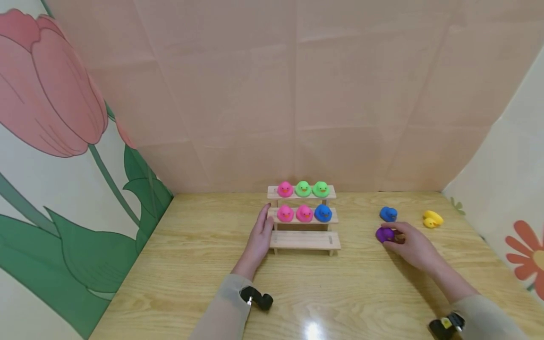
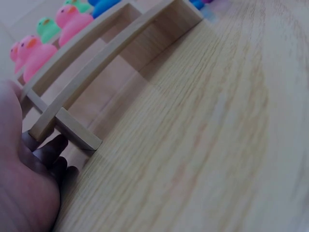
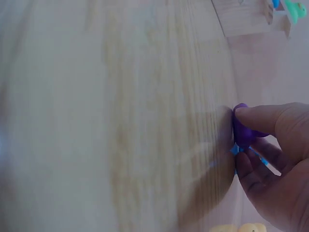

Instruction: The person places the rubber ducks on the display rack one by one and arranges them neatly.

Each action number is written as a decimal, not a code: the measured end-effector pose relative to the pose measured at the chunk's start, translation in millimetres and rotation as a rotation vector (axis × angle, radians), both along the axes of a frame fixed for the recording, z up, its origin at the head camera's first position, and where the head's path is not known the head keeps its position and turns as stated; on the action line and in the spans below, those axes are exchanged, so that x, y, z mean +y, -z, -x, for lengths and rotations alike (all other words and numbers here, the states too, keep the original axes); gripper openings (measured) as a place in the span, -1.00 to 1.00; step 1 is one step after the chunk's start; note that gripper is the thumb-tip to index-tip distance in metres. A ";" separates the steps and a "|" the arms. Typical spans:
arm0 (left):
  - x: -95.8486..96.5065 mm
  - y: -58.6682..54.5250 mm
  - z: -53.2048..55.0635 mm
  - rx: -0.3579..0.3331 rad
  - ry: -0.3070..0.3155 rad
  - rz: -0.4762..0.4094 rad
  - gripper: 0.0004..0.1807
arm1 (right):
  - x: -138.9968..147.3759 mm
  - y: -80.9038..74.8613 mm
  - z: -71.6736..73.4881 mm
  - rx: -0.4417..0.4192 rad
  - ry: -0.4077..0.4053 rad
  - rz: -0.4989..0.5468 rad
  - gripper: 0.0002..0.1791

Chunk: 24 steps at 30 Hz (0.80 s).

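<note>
From afar I have the right hand (image 1: 413, 246) pinching the purple toy duck (image 1: 383, 234), three-step wooden stand (image 1: 301, 240) at its nine o'clock, left hand (image 1: 259, 234) against the stand's left end.

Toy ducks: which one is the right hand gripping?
The purple duck, pinched by the right hand; the only purple one, in front of the loose blue duck.

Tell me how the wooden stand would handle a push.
The wooden stand should stay stiff, being built of flat wooden planks. It would probably slide rather than roll, since it stands on blocky legs. A sharp shove might topple some of the six ducks, which sit on its upper two tiers with no visible rail.
</note>
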<state>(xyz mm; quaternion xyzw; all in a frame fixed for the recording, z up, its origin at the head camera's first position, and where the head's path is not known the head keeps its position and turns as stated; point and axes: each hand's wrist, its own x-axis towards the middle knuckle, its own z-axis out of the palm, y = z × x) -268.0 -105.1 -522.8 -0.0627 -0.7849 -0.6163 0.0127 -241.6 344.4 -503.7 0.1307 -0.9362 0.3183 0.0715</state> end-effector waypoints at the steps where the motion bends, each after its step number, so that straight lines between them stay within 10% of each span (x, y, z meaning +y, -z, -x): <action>1: 0.0 0.6 0.4 0.004 0.000 0.001 -0.36 | -0.1 0.2 -0.1 0.005 0.002 -0.001 -0.48; 24: 0.7 -2.2 2.5 0.047 0.015 0.023 -0.37 | -33.0 -26.9 -6.7 0.178 -0.042 0.132 -0.43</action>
